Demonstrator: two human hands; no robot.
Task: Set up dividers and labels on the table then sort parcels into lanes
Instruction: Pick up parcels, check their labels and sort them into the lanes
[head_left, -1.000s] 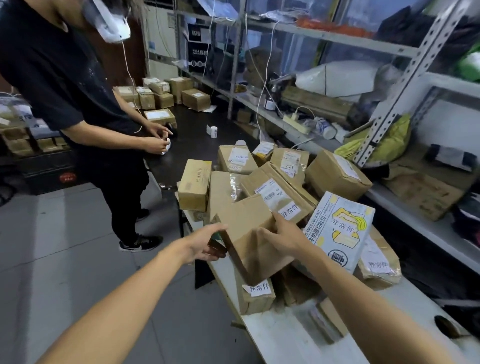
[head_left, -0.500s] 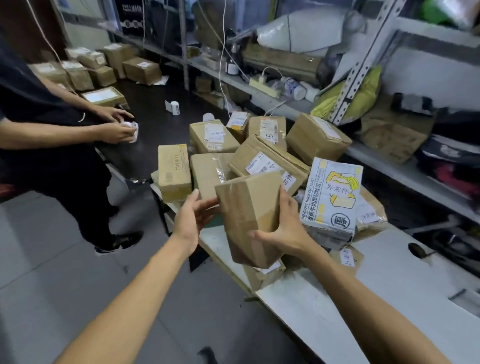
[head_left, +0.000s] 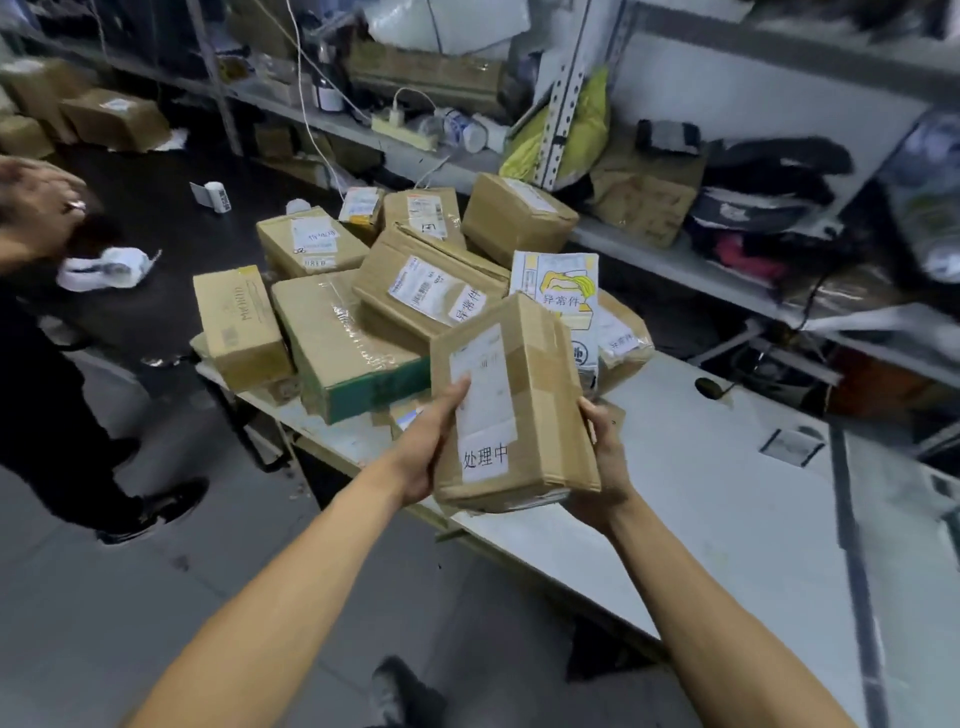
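1. A brown cardboard parcel (head_left: 511, 405) is held up in the air between both hands, above the near edge of the white tabletop (head_left: 727, 499) and in front of the pile of parcels
2. The left hand (head_left: 423, 452) is curled round the parcel's left side, its thumb lying on the white shipping label; the right hand (head_left: 602, 457) grips the right side, with the fingers hidden behind the box
3. On the held parcel a white sticker (head_left: 484, 457) reading "处理中" is seen below a shipping label whose print is too faint to read
4. "异常件" is written on stickers on three parcels in the pile: a large brown box (head_left: 426, 291), a white carton with a yellow banana drawing (head_left: 563, 291) and a bagged parcel (head_left: 621, 338) just beside it
5. A small upright box (head_left: 236, 325) at the left end of the pile is printed with lettering that cannot be read with certainty; a taped box with a green edge (head_left: 348, 353) lies next to it
6. The pile is crowded at the tabletop's far left end, with some boxes overhanging the near edge; to the right of the hands a broad stretch of bare white surface is crossed by a dark strip (head_left: 852, 545)
7. A second person (head_left: 47, 364) in dark clothing is standing at the left beside a dark tabletop (head_left: 171, 208), on which a label roll (head_left: 213, 196) is set
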